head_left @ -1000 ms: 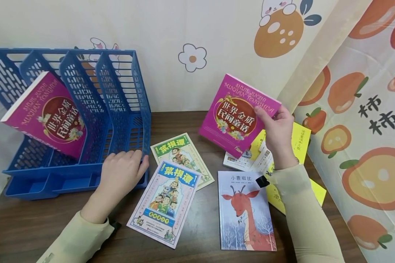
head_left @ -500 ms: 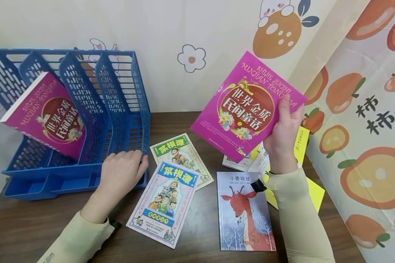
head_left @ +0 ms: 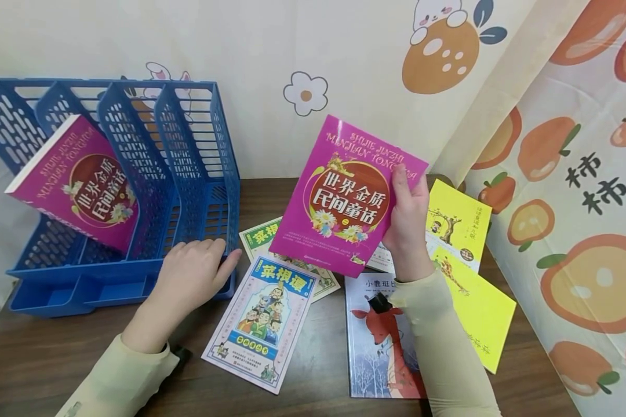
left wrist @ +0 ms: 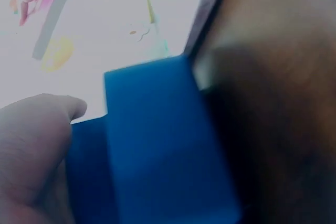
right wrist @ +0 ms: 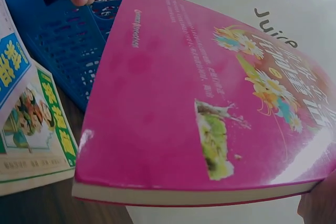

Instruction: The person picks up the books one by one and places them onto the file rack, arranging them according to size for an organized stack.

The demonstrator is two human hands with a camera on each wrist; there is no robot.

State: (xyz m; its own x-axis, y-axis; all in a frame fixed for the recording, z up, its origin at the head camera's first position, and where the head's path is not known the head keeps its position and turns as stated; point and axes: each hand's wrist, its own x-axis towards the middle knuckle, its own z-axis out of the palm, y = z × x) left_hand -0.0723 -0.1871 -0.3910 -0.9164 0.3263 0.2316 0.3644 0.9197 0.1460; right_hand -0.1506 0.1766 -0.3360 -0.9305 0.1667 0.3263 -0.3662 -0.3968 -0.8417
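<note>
A thick magenta paperback book (head_left: 339, 197) is held up in my right hand (head_left: 409, 226), thumb on its front cover and fingers behind. The right wrist view shows its cover and page edge close up. It hangs over the table and overlaps the green-titled booklet (head_left: 261, 233) in the head view. My left hand (head_left: 195, 269) grips the front rim of the blue file rack (head_left: 42, 296), fingers curled over it; the left wrist view shows the thumb beside the blue wall (left wrist: 152, 145). A matching magenta book (head_left: 83, 185) leans tilted in a left compartment of the rack.
A blue-titled booklet (head_left: 261, 324) partly covers the green one. A deer picture book (head_left: 370, 347) lies at front centre-right, partly under the right sleeve. Yellow books (head_left: 480, 313) lie on the right. Patterned cloth (head_left: 261, 46) hangs behind the table and along its right side.
The right hand first raised the magenta book and turned its cover more toward the view, then brought it left and lower, uncovering the yellow books. The left hand has stayed on the rack.
</note>
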